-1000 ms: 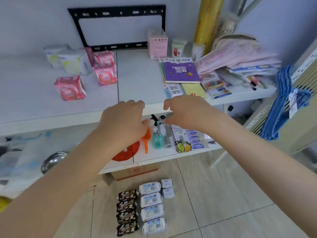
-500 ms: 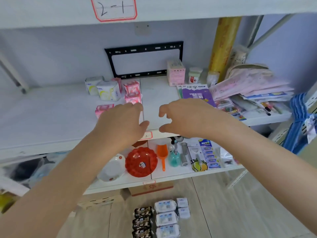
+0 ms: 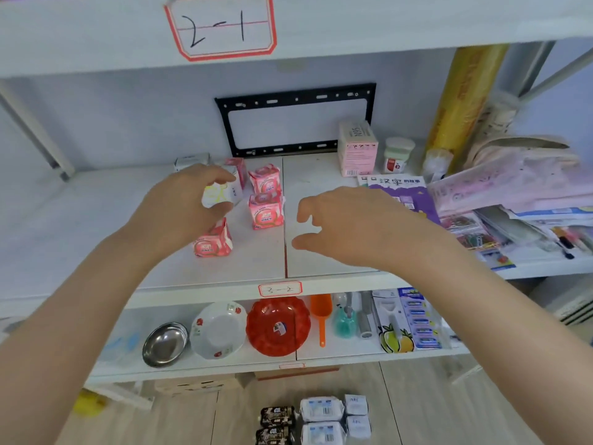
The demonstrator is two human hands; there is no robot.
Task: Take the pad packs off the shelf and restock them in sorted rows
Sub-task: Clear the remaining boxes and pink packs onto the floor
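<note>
Your left hand [image 3: 189, 203] grips a white pad pack [image 3: 221, 195] over the middle shelf [image 3: 80, 220], and it hides most of a second white pack [image 3: 192, 160] behind. Pink packs [image 3: 266, 213] stand just beside it, between your hands. Your right hand [image 3: 362, 226] hovers with fingers loosely bent, holding nothing, near the purple booklet [image 3: 401, 195]. The floor packs [image 3: 321, 412] are cut off below

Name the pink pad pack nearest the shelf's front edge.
The pink pack below the left hand, which grips a white pack; the others stand farther back.
</note>
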